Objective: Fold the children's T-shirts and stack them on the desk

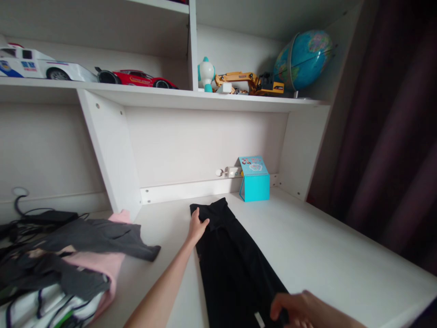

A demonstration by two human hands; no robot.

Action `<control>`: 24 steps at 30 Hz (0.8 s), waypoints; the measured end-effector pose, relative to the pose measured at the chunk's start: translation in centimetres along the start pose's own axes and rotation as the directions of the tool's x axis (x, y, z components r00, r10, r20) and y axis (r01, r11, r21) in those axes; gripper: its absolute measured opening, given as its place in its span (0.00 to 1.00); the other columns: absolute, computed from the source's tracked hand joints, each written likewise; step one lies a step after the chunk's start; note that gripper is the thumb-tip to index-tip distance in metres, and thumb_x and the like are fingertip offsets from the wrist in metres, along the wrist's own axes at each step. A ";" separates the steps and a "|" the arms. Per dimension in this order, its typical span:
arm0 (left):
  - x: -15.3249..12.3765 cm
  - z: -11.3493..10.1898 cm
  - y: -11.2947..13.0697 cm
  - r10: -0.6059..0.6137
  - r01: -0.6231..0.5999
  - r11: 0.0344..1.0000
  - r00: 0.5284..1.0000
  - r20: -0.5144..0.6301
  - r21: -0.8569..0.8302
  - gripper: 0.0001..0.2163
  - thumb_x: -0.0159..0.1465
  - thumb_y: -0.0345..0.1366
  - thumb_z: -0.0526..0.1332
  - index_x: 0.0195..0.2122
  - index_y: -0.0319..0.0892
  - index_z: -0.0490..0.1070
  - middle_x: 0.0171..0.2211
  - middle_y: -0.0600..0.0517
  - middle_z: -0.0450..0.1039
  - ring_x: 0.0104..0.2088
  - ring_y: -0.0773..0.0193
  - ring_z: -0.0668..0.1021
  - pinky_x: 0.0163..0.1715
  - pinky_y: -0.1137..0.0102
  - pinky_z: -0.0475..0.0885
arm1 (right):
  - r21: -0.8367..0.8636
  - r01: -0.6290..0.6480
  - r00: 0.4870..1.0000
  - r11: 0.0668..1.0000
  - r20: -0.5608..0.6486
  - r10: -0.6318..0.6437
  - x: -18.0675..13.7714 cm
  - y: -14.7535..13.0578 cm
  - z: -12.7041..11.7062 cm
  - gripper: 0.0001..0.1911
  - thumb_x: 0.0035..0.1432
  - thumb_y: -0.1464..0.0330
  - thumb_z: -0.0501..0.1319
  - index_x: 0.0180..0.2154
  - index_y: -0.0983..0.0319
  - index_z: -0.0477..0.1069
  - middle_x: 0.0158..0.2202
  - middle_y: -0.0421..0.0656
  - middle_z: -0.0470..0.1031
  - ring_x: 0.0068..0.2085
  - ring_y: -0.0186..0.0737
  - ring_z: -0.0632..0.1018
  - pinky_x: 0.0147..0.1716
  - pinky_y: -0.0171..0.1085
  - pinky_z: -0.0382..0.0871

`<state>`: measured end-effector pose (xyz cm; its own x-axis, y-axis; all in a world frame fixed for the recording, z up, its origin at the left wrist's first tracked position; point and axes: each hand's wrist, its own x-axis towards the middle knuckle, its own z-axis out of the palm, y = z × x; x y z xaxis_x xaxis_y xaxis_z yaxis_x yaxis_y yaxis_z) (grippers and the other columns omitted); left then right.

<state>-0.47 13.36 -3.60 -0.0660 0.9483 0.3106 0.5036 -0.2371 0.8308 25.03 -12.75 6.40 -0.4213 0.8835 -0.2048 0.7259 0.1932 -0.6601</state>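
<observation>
the person is smoothing and squaring a long black soft-fabric garment [235, 269], apparently trousers folded lengthwise, which lies flat on the white laminate desk [324, 246] and runs from near the back panel toward the front edge. the left hand [198, 226] rests at the far end, fingers spread flat and pressing the cloth's left corner, not pinching it. the right hand [295, 310] sits at the near end, low in the view; its fingers curl over the fabric beside a small white tag [259, 320], but whether they grip the cloth or merely press it cannot be told, since the frame cuts the hand off.

judged from this layout, the step in hand is flattening before a fold. the next move would call for a firm hold on one end and enough bare desk to carry it over the other without dragging wrinkles into the cloth.

counted: one black garment under the hands; one heap of mixed pink, grey and white clothing [68, 269] at the left, its pieces too tangled to number; one turquoise cardboard desk calendar [254, 180] just beyond the garment. on the shelf above stand two toy cars, one white [41, 66] and one red [136, 78], one yellow toy excavator [249, 83], one small white-and-teal figure [206, 74] and one blue globe [302, 59].
</observation>
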 end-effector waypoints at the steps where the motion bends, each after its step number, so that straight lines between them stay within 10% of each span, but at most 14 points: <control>1: -0.1 0.0 0.1 0.011 -0.011 1.000 1.000 0.008 0.002 0.30 0.55 0.35 0.59 0.59 0.36 0.52 0.60 0.41 0.52 0.60 0.56 0.57 0.56 0.64 0.56 | 0.035 0.012 1.000 0.999 -0.021 -0.011 0.7 -0.2 -0.9 0.13 0.55 0.63 0.51 0.39 0.55 0.71 0.25 0.38 0.74 0.25 0.32 0.74 0.23 0.28 0.64; 13: -2.8 0.2 2.9 0.271 -0.237 0.874 0.962 -0.021 0.425 0.19 0.65 0.39 0.44 0.53 0.42 0.65 0.56 0.46 0.61 0.57 0.57 0.61 0.57 0.63 0.55 | -0.386 0.019 0.932 0.922 -0.328 -0.156 20.1 3.9 -6.5 0.19 0.56 0.74 0.45 0.37 0.64 0.74 0.38 0.46 0.77 0.41 0.41 0.76 0.42 0.35 0.65; 24: -2.8 0.6 2.5 0.042 -0.124 0.876 0.982 0.184 0.466 0.25 0.57 0.44 0.52 0.56 0.47 0.62 0.62 0.50 0.50 0.62 0.45 0.47 0.58 0.51 0.44 | -0.378 -0.122 0.944 0.918 -0.329 -0.010 33.2 5.0 -2.8 0.34 0.61 0.56 0.44 0.60 0.72 0.48 0.63 0.54 0.46 0.63 0.47 0.49 0.57 0.47 0.47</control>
<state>1.48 10.18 -2.64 0.1142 0.9602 0.2548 0.8505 -0.2270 0.4744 16.24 18.75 -1.68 -0.2265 0.9727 0.0512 0.9230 0.2311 -0.3076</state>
